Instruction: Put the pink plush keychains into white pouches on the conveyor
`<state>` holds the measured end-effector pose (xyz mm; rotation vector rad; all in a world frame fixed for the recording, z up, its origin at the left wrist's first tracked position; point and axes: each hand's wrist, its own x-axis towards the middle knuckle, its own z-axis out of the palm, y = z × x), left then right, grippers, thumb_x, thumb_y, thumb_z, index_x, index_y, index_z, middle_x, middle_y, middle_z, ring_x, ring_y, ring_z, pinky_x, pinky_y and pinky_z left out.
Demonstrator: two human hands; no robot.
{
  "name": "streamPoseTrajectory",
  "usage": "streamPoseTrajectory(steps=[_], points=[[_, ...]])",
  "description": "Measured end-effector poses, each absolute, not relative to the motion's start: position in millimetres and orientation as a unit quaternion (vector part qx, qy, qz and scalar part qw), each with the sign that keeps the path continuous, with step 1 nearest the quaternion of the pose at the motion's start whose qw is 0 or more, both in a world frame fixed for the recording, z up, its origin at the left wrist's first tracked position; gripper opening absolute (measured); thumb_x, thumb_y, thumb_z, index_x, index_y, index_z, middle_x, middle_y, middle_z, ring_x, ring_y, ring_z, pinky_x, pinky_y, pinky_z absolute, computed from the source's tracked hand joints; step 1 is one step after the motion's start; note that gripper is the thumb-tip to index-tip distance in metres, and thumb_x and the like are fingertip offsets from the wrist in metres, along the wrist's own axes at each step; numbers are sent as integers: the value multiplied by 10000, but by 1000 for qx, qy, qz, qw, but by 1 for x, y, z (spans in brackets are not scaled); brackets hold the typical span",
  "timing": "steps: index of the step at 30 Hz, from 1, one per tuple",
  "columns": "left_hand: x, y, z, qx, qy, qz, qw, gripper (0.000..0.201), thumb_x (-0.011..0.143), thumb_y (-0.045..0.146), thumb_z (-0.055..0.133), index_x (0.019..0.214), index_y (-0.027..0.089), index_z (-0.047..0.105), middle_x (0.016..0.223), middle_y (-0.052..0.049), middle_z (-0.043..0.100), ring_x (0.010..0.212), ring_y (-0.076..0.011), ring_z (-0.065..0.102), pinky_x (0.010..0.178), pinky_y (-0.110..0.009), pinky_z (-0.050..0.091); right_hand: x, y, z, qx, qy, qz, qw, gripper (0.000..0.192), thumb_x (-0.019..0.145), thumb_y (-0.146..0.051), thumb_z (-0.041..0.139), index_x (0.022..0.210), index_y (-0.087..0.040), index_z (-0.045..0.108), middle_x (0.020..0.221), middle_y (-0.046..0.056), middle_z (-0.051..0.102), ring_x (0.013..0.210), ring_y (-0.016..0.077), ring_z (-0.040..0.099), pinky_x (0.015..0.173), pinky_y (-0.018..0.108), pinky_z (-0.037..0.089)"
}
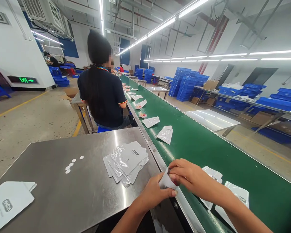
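My left hand (pixel 152 192) grips a small white pouch (pixel 167 182) over the metal edge of the conveyor, thumb across its near side. Fingers of my right hand (pixel 184 174) are bent and pinched at the pouch's upper edge, with the thumb at its mouth. A bit of red shows by that thumb; I cannot tell what it is. Left of my hands, a loose stack of white pouches (pixel 128 160) with a dark printed label lies on the steel table (pixel 87 194). Beneath my right forearm, more white pouches (pixel 239 194) rest on the green belt, partly hidden.
Several white round stickers or discs (pixel 71 165) and another white pouch pile (pixel 11 204) lie on the table. Pouches (pixel 165 134) dot the green conveyor belt (pixel 199 142). A seated co-worker (pixel 103 87) is ahead on the left. Blue crates (pixel 184 84) stand at right.
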<state>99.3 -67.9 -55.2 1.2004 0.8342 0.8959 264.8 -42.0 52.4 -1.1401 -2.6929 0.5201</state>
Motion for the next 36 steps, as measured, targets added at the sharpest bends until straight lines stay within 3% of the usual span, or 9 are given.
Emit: streamPoseTrajectory(steps=[3,6,8,11,16,22,27,30,36], points=[[103,-71,-49,536,375,433,620,437,670,292,698,1072,163,586,937,-28,620,835,-179,537,723,-254,400,267,-57,43,-384,-908,117,121,287,879,-418,463,1007,-248,656,1333,59,443,1233,261,376,984,418,362],[105,-75,-41,609,407,404,548,263,722,291,641,943,148,637,831,-15,636,761,-170,546,672,-254,410,268,-66,32,-381,-911,113,109,312,883,-390,456,807,-210,699,1329,60,465,1253,284,364,1012,447,339],[98,-74,-35,662,382,350,541,342,711,352,658,993,161,637,853,-19,653,763,-184,572,669,-264,433,274,-62,27,-374,-910,149,101,355,909,-353,402,766,-213,696,1234,53,552,1158,240,480,975,384,392],[72,-61,-31,706,386,314,505,689,733,497,612,1328,219,404,1247,-70,558,1098,-255,528,905,-343,422,294,-42,22,-445,-869,162,144,359,911,-406,371,793,-218,654,979,40,639,851,171,612,768,282,485],[22,-25,-58,683,687,197,151,700,842,460,436,1389,57,265,1482,-173,175,1373,-316,100,1091,-529,97,352,17,-7,-614,-766,72,173,415,861,-517,364,619,-204,494,641,6,554,528,143,523,507,261,401],[6,-17,-85,711,680,159,81,421,914,287,304,1277,155,473,1397,-98,405,1312,-263,320,1079,-513,185,390,63,-41,-746,-654,51,113,490,817,-531,415,1107,-159,548,1047,125,620,882,285,602,696,384,469],[10,-31,-63,722,625,278,107,391,929,257,271,1195,217,555,1270,-47,560,1261,-229,407,1109,-502,72,315,41,-20,-590,-779,41,208,429,879,-492,365,1151,-213,544,1216,101,540,1070,256,529,857,410,452],[13,-47,-42,727,532,372,222,371,927,301,311,1207,262,551,1226,-20,596,1185,-212,488,1097,-430,189,258,20,7,-416,-872,122,226,465,861,-488,456,1256,-241,466,1247,87,522,1138,218,483,919,371,424],[10,-59,-23,563,354,377,645,687,736,468,635,1329,202,411,1068,-95,649,965,-255,591,800,-344,449,216,-6,54,-297,-929,202,83,284,909,-351,413,837,-249,668,729,33,621,680,182,573,618,296,433]])
